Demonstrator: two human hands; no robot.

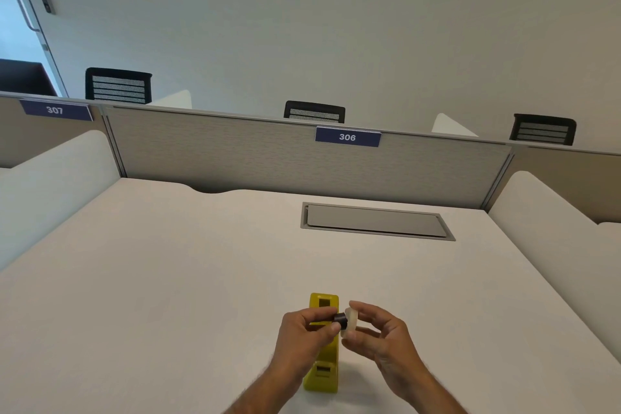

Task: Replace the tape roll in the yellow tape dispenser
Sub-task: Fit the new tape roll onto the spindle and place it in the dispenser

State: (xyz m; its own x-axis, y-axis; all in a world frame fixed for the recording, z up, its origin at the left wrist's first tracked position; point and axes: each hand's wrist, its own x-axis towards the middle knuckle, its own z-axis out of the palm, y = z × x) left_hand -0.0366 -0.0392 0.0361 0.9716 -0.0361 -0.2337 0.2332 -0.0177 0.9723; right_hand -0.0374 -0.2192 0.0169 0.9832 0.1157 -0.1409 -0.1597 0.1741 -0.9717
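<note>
The yellow tape dispenser [323,370] lies on the white desk near the front edge, long axis pointing away from me, partly hidden behind my hands. Above it, my left hand [304,334] pinches a small black spool core [340,317] between thumb and fingers. My right hand [379,334] holds a pale, translucent tape roll [350,319] by its rim. The core's end sits against or inside the roll's centre hole; how deep it goes is hidden.
A grey flip-lid cable box [376,221] is set into the desk [168,279] at the back right. A grey partition [268,158] labelled 306 closes the far side, with white side dividers [551,232] left and right. Black chairs stand beyond.
</note>
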